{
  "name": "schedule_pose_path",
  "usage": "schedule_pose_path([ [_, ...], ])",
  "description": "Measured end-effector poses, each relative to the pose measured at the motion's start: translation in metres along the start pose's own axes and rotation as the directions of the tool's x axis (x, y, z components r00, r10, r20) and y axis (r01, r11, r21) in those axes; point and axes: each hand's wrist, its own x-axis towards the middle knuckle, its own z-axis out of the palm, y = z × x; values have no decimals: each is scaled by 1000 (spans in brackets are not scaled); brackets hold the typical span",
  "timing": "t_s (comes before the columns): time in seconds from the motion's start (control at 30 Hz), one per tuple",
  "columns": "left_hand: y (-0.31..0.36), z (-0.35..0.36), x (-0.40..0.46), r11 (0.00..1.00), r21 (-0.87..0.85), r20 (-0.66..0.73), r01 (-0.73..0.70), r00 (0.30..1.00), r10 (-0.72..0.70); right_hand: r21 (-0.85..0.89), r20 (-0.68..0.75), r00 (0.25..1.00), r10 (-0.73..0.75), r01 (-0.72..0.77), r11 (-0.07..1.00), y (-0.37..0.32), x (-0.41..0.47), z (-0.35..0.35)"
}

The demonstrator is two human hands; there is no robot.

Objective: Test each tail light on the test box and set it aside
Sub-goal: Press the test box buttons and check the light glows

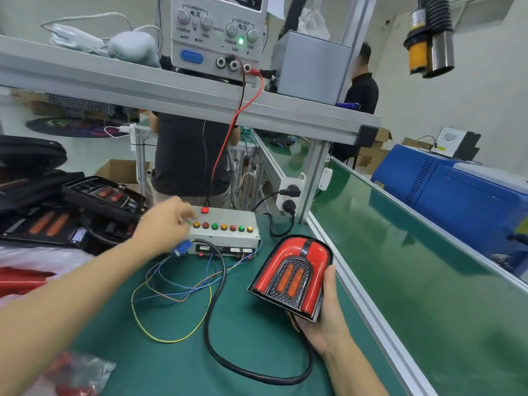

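Right hand (323,312) grasps the red tail light (291,277), lens up for checking; left hand (164,224) reaches the test box (225,234) buttons, fingers blurred, grip unclear.

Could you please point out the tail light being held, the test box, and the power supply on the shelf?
tail light (294,270): head view, on its red lens face.
test box (228,237): head view, on its white top below the button row.
power supply (217,32): head view, on its front panel between the knobs.
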Motion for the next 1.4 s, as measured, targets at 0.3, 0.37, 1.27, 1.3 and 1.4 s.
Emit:
schedule_pose_path([
  [0.3,-19,25,-34,891,404,102,210,957,-271,-96,-117,990,78,-90,991,-8,-2,12],
  [0.37,-18,27,-35,879,423,74,222,958,-277,-117,-164,981,103,-124,985,-11,-1,14],
  [1.27,47,13,-41,787,-617,179,-20,970,165,-812,579,749,-321,493,-313,-12,-3,108],
  [1.3,48,12,-42,799,-601,184,-19,970,161,-811,581,750,-317,498,-308,-11,-1,109],
  [1.4,51,9,-46,828,-551,166,-102,959,228,-798,599,726,-336,508,-325,-11,4,108],
])
